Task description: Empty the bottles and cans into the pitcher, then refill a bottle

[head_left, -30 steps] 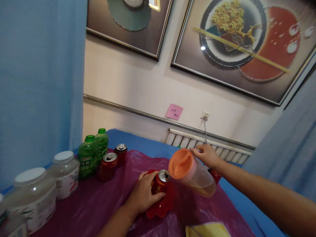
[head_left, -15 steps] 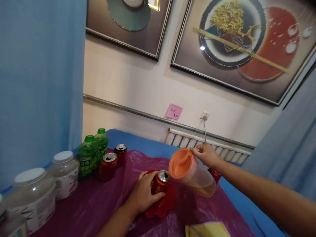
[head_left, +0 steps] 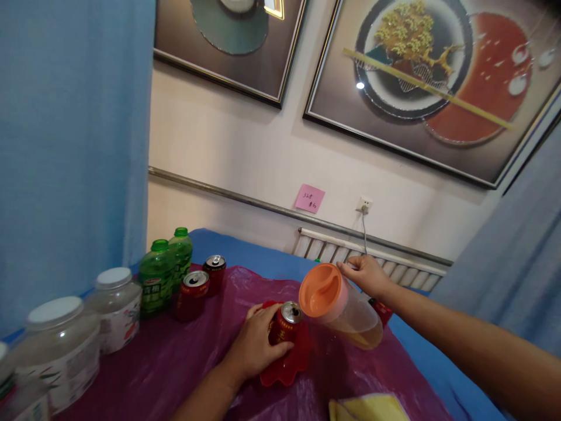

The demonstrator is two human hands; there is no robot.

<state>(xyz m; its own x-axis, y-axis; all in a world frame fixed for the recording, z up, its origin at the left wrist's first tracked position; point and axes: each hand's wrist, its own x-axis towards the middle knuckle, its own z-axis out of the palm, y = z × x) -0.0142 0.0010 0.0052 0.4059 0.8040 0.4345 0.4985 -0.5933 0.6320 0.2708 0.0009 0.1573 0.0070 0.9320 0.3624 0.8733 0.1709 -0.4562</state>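
Observation:
My left hand (head_left: pixel 254 342) is wrapped round a red drink can (head_left: pixel 284 331) that stands in a red scalloped dish (head_left: pixel 287 371) on the purple plastic sheet (head_left: pixel 175 362). My right hand (head_left: pixel 367 275) grips the handle of a clear plastic pitcher (head_left: pixel 346 313) with an orange lid. The pitcher is tilted toward the can, its lid just right of the can's top, and a little amber liquid lies in its lower end.
Two more red cans (head_left: pixel 193 294), two green bottles (head_left: pixel 158 275) and two white-lidded jars (head_left: pixel 114 307) stand at the left. A yellow cloth (head_left: pixel 368 407) lies at the front edge. A blue curtain (head_left: pixel 65 146) hangs left; a radiator (head_left: pixel 372 260) runs behind the table.

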